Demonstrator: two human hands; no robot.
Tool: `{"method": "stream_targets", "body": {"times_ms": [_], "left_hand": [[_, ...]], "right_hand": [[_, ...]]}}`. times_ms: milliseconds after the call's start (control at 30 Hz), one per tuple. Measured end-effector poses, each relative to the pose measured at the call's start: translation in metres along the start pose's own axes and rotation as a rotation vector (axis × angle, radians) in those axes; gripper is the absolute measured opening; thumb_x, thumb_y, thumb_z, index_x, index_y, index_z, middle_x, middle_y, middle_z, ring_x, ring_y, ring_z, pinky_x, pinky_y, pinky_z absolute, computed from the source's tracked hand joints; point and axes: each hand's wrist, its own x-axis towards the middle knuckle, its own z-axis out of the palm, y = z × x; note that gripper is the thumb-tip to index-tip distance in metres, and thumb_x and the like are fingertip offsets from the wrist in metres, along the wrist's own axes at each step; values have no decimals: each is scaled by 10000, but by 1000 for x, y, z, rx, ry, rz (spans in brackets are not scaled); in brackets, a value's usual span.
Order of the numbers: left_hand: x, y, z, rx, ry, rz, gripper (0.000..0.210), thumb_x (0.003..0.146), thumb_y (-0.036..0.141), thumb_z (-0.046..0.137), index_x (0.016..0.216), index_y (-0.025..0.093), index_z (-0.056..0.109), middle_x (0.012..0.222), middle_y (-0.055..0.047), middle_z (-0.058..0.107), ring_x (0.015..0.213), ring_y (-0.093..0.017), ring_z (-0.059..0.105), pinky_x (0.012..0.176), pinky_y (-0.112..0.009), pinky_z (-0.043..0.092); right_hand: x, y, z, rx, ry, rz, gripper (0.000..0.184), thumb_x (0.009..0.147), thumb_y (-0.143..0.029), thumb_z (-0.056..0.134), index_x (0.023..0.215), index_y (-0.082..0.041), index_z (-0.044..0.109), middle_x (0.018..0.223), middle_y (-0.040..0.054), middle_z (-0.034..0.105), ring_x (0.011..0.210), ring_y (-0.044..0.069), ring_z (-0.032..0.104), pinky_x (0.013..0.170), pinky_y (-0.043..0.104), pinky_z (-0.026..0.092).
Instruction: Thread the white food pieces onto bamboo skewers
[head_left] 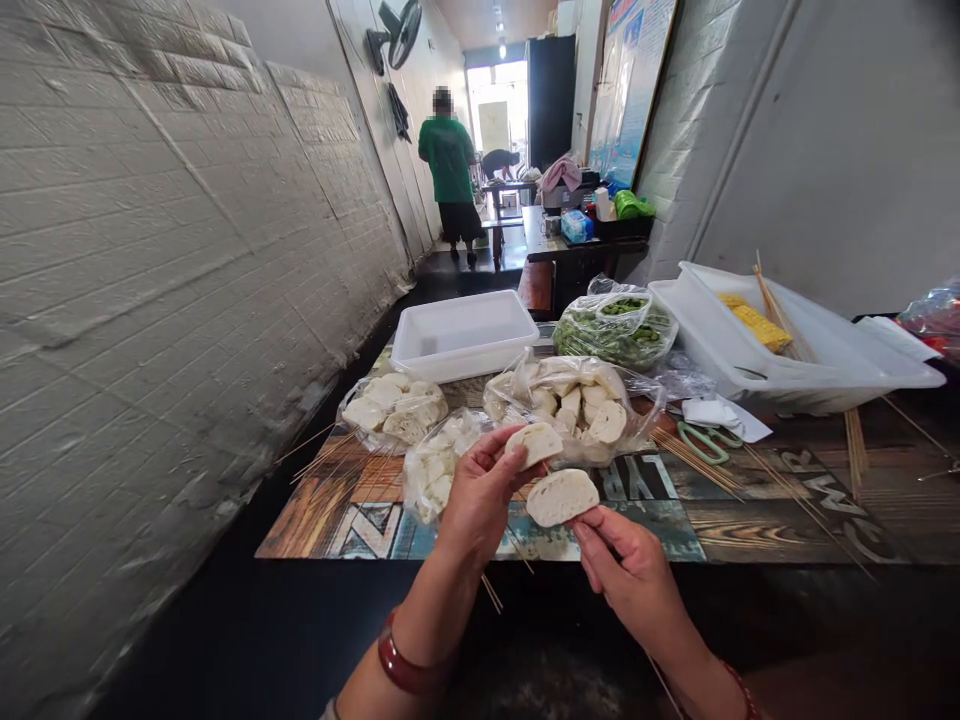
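Note:
My left hand (484, 490) pinches an oval, white bread slice (538, 443) between thumb and fingers. Just below and to the right is a second bread slice (562, 498), its lower edge at the fingertips of my right hand (626, 560), which is closed in a pinch. A thin stick (661, 682) shows by my right wrist; whether it runs through the slice is hidden. Behind my hands lie clear plastic bags of bread slices: one bag (397, 408) at the left, another bag (435, 470) beside my left hand, and a larger bag (577, 400) of thicker pieces.
A white plastic tub (465, 335) stands behind the bags, beside a bag of green vegetables (619, 330). At the right are stacked white trays (847, 350) with yellow food (757, 322) and sticks, green-handled scissors (709, 440) and loose bamboo skewers (697, 465). A person in green (448, 160) stands farther back.

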Motion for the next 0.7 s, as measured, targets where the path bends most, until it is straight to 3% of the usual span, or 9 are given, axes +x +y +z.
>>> {"method": "stream_targets", "body": {"times_ms": [133, 367, 533, 700], "left_hand": [[-3, -3, 0, 11, -12, -2, 363, 657, 296, 862, 969, 164, 732, 962, -74, 772, 805, -203, 728, 816, -343, 571], [-7, -3, 0, 64, 4, -2, 376, 629, 303, 881, 950, 159, 746, 852, -52, 763, 737, -146, 694, 689, -218, 531], [-4, 2, -5, -15, -95, -103, 470, 692, 413, 836, 1080, 174, 727, 936, -89, 766, 807, -201, 712, 738, -314, 574], [-5, -2, -2, -60, -131, -147, 432, 650, 414, 864, 979, 154, 761, 861, -93, 766, 768, -189, 703, 737, -291, 557]], "right_hand": [[2, -3, 3, 14, 10, -14, 322, 972, -390, 483, 831, -182, 683, 474, -70, 461, 410, 109, 434, 475, 232, 359], [3, 2, 2, 20, 3, -16, 326, 973, -401, 481, 807, -184, 658, 466, -70, 457, 421, 113, 430, 483, 238, 338], [-1, 9, -2, -3, -33, -1, 343, 982, -421, 467, 802, -188, 642, 455, -80, 430, 402, 107, 397, 475, 238, 331], [-5, 14, -2, -50, -66, -31, 362, 990, -419, 452, 786, -189, 644, 462, -72, 439, 406, 111, 417, 469, 239, 329]]}}
